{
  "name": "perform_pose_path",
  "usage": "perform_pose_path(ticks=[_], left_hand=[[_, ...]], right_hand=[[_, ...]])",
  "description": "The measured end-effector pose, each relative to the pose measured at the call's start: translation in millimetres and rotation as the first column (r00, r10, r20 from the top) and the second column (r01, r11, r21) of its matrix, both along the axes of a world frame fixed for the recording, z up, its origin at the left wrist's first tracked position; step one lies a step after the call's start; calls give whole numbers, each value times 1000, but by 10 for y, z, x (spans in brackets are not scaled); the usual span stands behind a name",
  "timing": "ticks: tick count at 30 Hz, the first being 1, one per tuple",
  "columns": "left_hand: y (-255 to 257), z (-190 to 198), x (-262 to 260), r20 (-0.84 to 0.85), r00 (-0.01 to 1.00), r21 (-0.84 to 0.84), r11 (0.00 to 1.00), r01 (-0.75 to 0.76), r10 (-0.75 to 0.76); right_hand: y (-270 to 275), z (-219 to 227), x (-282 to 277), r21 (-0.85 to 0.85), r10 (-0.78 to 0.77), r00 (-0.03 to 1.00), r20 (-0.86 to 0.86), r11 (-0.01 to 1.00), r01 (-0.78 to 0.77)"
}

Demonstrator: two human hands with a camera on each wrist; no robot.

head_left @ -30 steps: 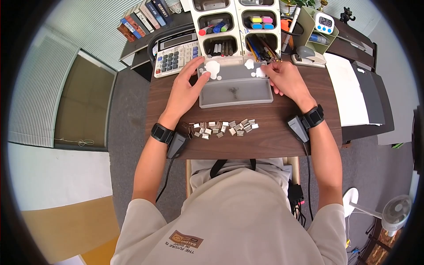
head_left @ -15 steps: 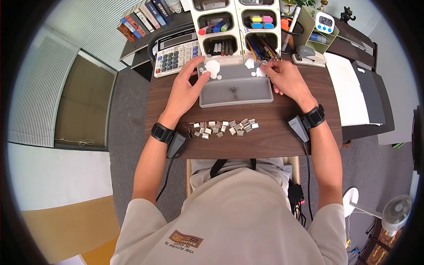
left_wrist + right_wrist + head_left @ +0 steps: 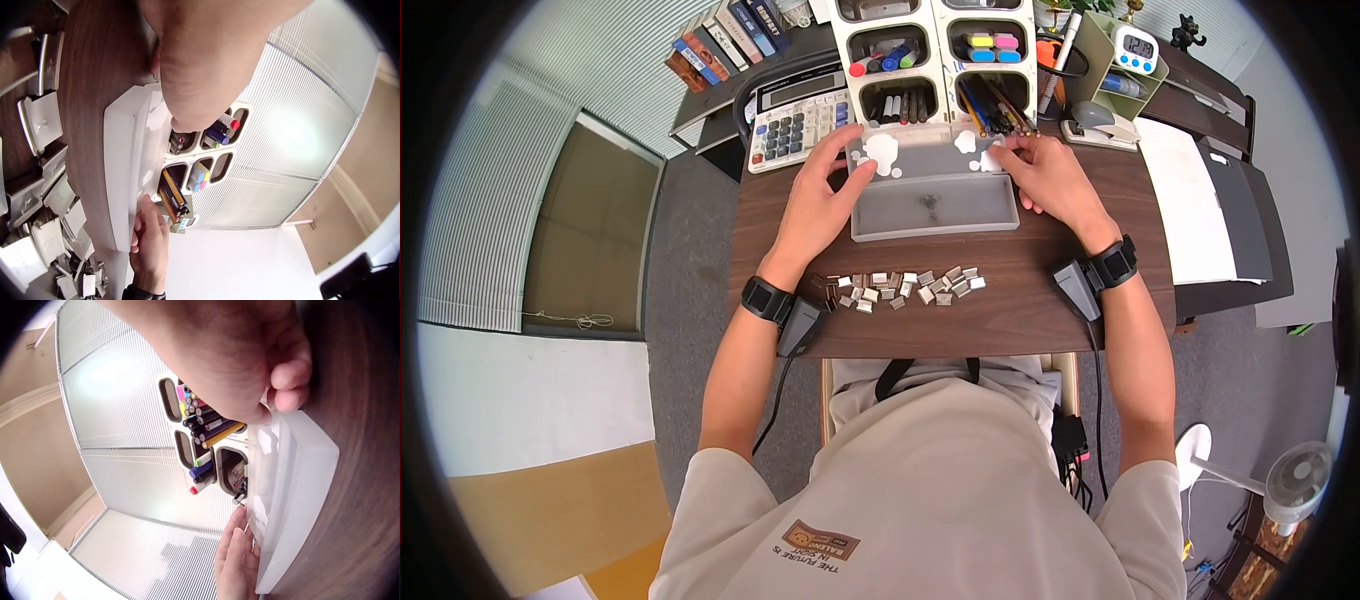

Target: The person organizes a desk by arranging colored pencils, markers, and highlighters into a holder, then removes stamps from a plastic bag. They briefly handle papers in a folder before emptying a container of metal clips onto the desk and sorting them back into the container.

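An opened translucent pencil case lies on the desk, its hinged lid with white cloud-like patches folded back on the far side. Some dark specks mark the bottom of its tray. My left hand grips the lid's left end, thumb on the near face, fingers at the far edge. At the opposite end, my right hand pinches the lid's right corner between thumb and fingers, the lower fingers curled beside the case. Many small silver metal clips lie scattered between the case and the desk's near edge.
Close behind the lid stands a white organizer with pens, highlighters and pencils. A calculator sits to its left. On the right are a stapler, a digital timer and white paper.
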State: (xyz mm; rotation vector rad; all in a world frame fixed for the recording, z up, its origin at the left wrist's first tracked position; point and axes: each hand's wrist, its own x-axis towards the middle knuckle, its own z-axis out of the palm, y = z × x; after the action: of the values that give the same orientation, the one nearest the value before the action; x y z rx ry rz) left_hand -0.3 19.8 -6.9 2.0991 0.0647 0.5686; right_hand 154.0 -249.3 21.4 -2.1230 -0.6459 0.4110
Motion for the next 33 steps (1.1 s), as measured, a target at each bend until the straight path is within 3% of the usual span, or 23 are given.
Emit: perform_pose_path(ticks=[33], left_hand=[[6, -22, 13, 25, 1000, 16, 1000, 15, -16]], right_hand=[[-10, -1, -3, 22, 22, 1000, -21, 1000, -22]])
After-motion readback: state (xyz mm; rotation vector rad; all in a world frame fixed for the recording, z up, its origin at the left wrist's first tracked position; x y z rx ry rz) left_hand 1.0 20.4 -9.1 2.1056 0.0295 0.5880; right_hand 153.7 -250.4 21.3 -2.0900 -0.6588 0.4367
